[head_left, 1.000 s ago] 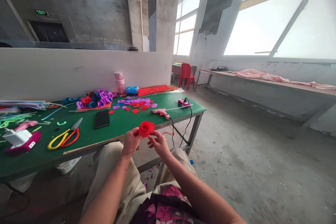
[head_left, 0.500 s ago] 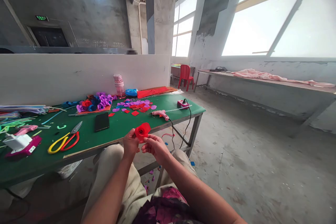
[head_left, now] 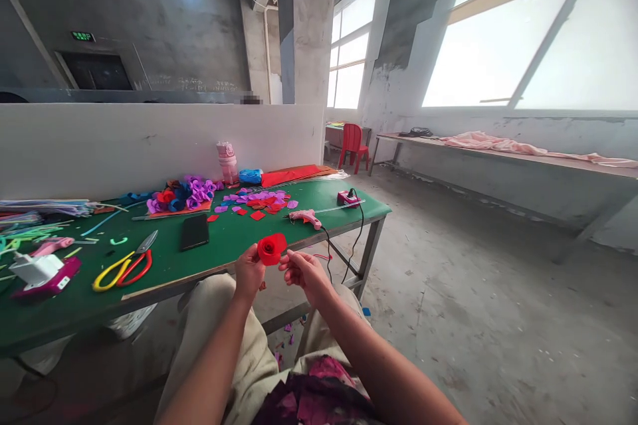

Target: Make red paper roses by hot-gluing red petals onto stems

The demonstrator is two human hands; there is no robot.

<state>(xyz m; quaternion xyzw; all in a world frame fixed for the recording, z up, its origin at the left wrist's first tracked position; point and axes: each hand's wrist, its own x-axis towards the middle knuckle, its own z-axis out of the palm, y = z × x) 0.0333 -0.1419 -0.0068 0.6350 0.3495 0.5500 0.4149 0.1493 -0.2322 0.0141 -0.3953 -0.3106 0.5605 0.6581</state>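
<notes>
A red paper rose (head_left: 270, 250) with a dark spiral centre is held at its left side by my left hand (head_left: 248, 273), just in front of the table edge. My right hand (head_left: 305, 274) is beside the flower's right edge, fingers loosely bent and apart, with nothing visible in them. Beyond the hands, a pink glue gun (head_left: 306, 217) lies on the green table (head_left: 329, 196). Red and purple paper petals (head_left: 258, 199) are scattered behind it. A black phone (head_left: 194, 232) and scissors with yellow and red handles (head_left: 127, 264) lie to the left.
Finished paper flowers (head_left: 187, 194) are heaped at the back, near a pink bottle (head_left: 228, 163) and red paper sheets (head_left: 292, 174). A purple power socket (head_left: 347, 198) with a black cord sits at the right end. A white adapter (head_left: 34, 269) stands at the left. A white partition (head_left: 149, 139) rises behind.
My right hand has drawn away from the rose's lower edge, moving slightly right. My left hand still holds the rose in nearly the same place.
</notes>
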